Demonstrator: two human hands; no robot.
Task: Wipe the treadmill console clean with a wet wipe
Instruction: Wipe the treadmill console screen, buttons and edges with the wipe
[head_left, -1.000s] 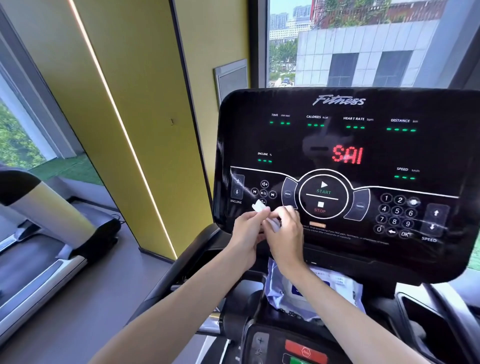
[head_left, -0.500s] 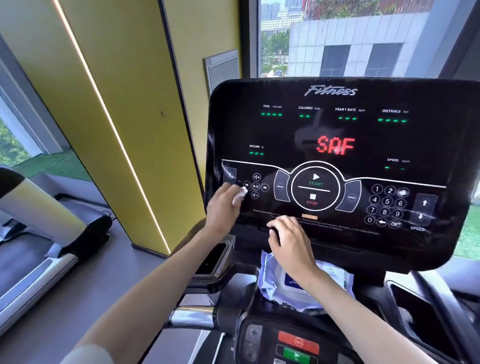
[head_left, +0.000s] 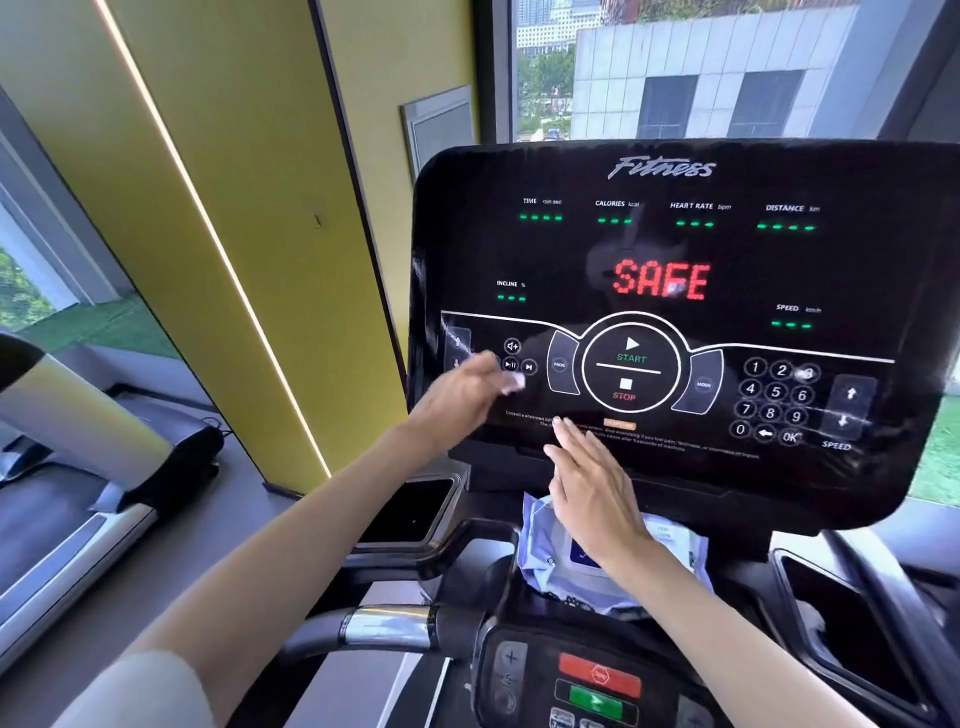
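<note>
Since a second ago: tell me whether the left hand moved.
Yes. The left hand went left from below the START button to the media keys.

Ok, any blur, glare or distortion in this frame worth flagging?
Head view: the left hand with the wipe is motion-blurred; window reflections glaze the glossy console, washing out keypad digit 3; wide-angle bending curves the console's edges; the right hand is sharper.

Glossy black plastic console, crinkly plastic wipes pack, polished metal handlebar sleeve
</note>
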